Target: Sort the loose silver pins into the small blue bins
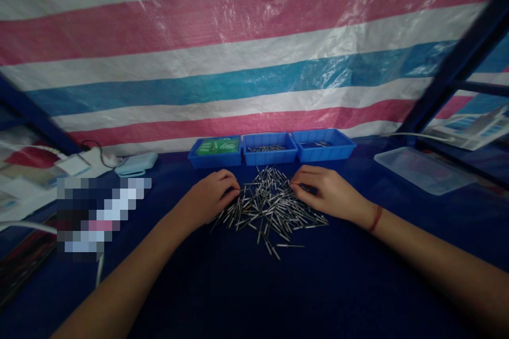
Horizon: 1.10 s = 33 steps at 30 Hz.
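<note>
Pins between two hands
The pile of thin metal pins [272,201] is on the blue table [246,291], and its pins point all ways. The left hand [212,193] is at its left edge, the right hand [328,190] at its right; neither looks nearer. Finger and thumb tips are close together on each, but I can't tell if they pinch pins. Three blue bins [270,157] sit behind.

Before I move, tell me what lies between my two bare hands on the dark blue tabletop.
A loose heap of thin, silvery metal pins lies between your bare left hand and bare right hand, as the head view shows.
</note>
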Each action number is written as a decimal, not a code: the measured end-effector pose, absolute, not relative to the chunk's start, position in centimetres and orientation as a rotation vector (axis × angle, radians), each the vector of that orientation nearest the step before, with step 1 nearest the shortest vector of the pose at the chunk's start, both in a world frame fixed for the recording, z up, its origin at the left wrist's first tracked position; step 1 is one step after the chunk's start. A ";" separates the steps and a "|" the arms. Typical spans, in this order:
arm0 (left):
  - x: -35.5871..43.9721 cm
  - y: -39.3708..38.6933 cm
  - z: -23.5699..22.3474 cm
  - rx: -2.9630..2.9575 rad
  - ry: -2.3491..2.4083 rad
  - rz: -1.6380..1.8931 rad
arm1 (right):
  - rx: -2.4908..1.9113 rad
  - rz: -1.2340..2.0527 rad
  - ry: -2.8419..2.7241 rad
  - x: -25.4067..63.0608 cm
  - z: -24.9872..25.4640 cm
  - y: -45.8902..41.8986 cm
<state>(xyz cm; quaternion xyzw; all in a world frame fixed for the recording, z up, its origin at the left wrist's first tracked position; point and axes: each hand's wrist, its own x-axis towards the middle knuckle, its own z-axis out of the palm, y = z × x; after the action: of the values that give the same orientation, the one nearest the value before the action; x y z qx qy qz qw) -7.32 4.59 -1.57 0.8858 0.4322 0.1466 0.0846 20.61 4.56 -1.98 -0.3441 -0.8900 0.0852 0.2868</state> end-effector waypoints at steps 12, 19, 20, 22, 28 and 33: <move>-2.1 0.5 -0.3 2.054 1.041 0.794 | -0.891 0.921 -1.771 16.7 -1.7 0.2; -1.5 -0.2 -0.6 1.962 1.041 0.757 | -0.821 0.824 -1.785 16.8 -1.3 0.0; -1.5 -0.2 -0.7 1.953 1.048 0.764 | -0.818 0.816 -1.785 16.8 -1.4 0.0; -1.5 -0.1 -0.9 1.932 1.049 0.764 | -0.822 0.814 -1.786 16.8 -1.5 0.1; -1.4 -0.2 -1.1 1.863 1.046 0.736 | -0.830 0.812 -1.774 16.8 -1.6 0.1; -1.3 -0.3 -1.1 1.881 1.024 0.800 | -0.814 0.777 -1.790 16.9 -1.4 0.1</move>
<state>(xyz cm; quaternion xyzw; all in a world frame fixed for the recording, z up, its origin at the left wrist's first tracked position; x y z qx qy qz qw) -1.31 -0.29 -1.10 0.7486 0.4075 0.3186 0.4148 16.87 0.06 -1.44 -0.3354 -0.7374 0.3199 0.4913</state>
